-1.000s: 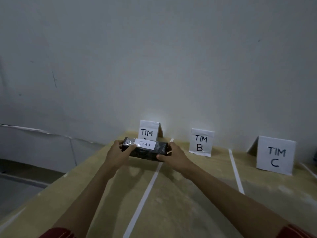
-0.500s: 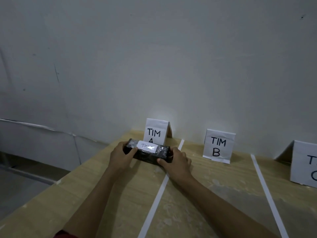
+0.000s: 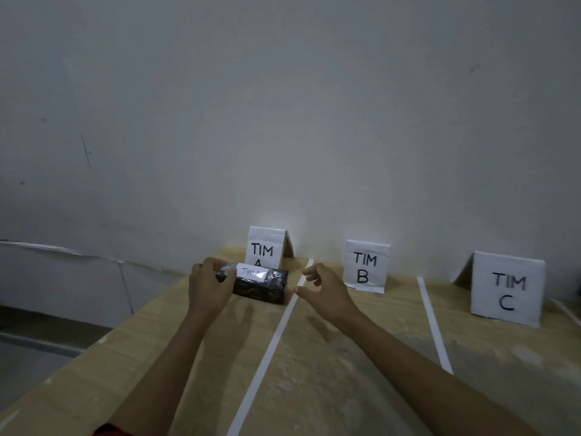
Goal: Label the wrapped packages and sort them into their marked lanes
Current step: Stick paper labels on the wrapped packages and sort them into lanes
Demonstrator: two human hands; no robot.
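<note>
Black package (image 3: 262,286) under left fingers (image 3: 211,265); right fingers (image 3: 309,272) just beside (not touching)

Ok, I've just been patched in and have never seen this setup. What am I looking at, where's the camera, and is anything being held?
There is no machine here: a person works with bare hands, and the one picture comes from a camera worn on their head, looking forward and down. The two arms reaching in are theirs. The wooden table is split into lanes by white tape strips, and each lane is headed by a folded paper sign: TIM A, TIM B, TIM C. A black wrapped package with a white handwritten label on top lies in front of TIM A, partly hiding its letter. The left hand grips the package's left end. The right hand hovers beside the other end, fingers loosely curled, holding nothing.
</note>
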